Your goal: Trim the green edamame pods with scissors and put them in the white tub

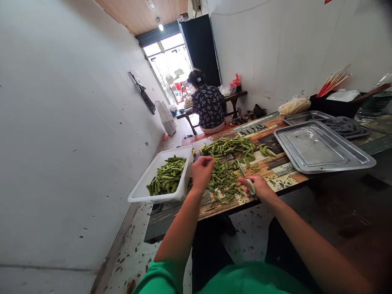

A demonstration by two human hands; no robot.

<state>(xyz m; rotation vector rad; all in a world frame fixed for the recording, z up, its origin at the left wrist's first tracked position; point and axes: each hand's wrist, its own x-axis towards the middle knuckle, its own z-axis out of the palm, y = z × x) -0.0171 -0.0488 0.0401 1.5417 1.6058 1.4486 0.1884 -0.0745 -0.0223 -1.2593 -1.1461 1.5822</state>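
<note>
My right hand [259, 188] is closed around a pair of scissors [251, 187] with pale green handles, and their blades point up and away over the table. Between the white bin and the pods hovers my left hand [202, 173], smeared by motion; whether it holds anything I cannot tell. Beyond it lies a heap of green soybean pods [228, 146]. Small green trimmings [225, 179] are scattered on the tabletop between my hands. More pods [168, 175] fill part of the white plastic bin [139, 190] at the left.
A steel tray [318, 147] rests at the table's right, with a second tray [306, 117] and a dark cloth [344, 125] behind it. Bundled skewers [294, 106] and a black box [335, 104] stand farther back. Another person [210, 106] sits near the doorway.
</note>
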